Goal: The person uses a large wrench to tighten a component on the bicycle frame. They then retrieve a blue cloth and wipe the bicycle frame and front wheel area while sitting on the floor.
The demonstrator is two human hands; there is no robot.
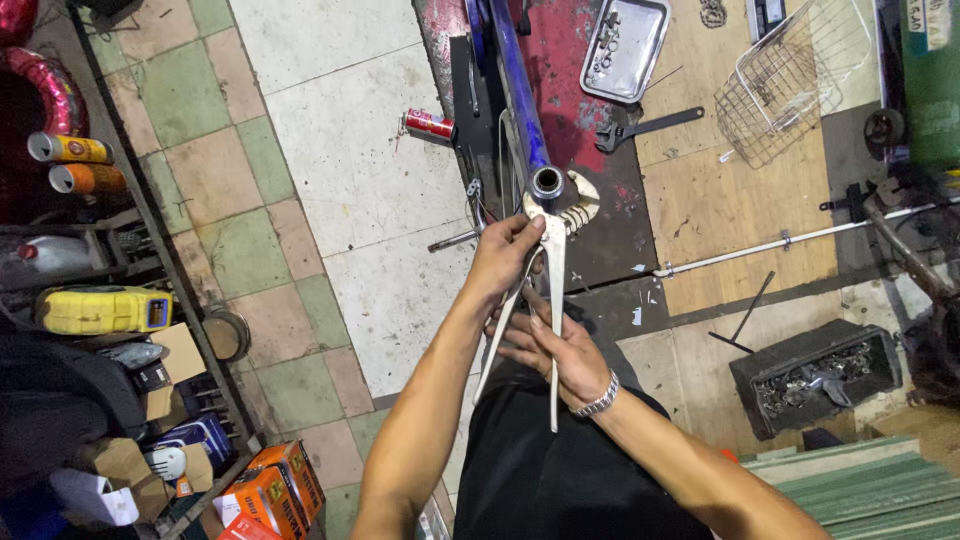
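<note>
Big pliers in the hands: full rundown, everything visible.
The pliers are long-handled, pale worn metal. Their toothed head sits against the open end of the blue tube, handles spread and pointing back toward the person. The left hand grips near the pivot; the right hand holds the handles lower down. How tightly the head bites is unclear.

Bright, even overhead light — sharp around the fingers (520, 232); glare on the pale floor tiles (350, 150) left of them, dim shelves (90, 330) beyond, edges bowed by wide-angle distortion.
</note>
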